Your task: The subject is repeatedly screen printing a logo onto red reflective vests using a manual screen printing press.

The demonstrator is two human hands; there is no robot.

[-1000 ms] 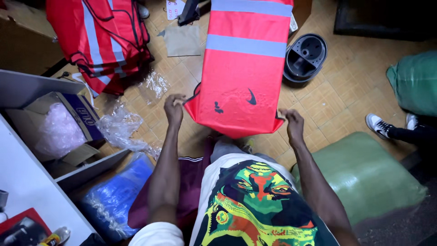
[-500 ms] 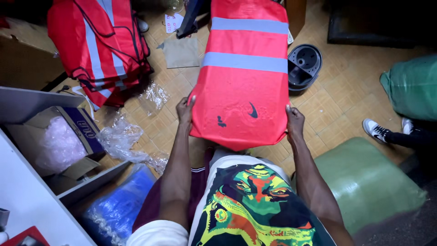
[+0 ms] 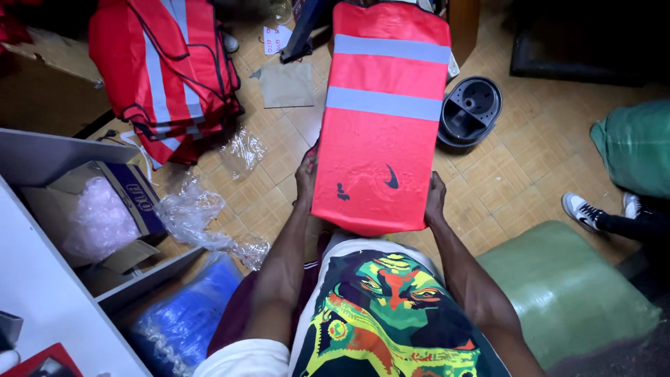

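A folded red-orange safety vest (image 3: 380,119) with two grey reflective bands stretches away from me over my lap. My left hand (image 3: 306,178) grips its left edge near the bottom. On the opposite edge my right hand (image 3: 435,199) holds it at about the same height. The vest is folded narrow, with small dark marks near its lower end.
A heap of red reflective vests (image 3: 164,70) lies on the floor at upper left. Crumpled clear plastic (image 3: 195,216) and an open cardboard box (image 3: 105,216) sit at left, a blue bag (image 3: 185,314) below. A black round part (image 3: 471,110), green sacks (image 3: 565,293) and another person's shoes (image 3: 583,208) are at right.
The vest has been folded narrower; both hands moved inward and up along its sides, from holding the bottom corners wide apart to gripping the folded edges.
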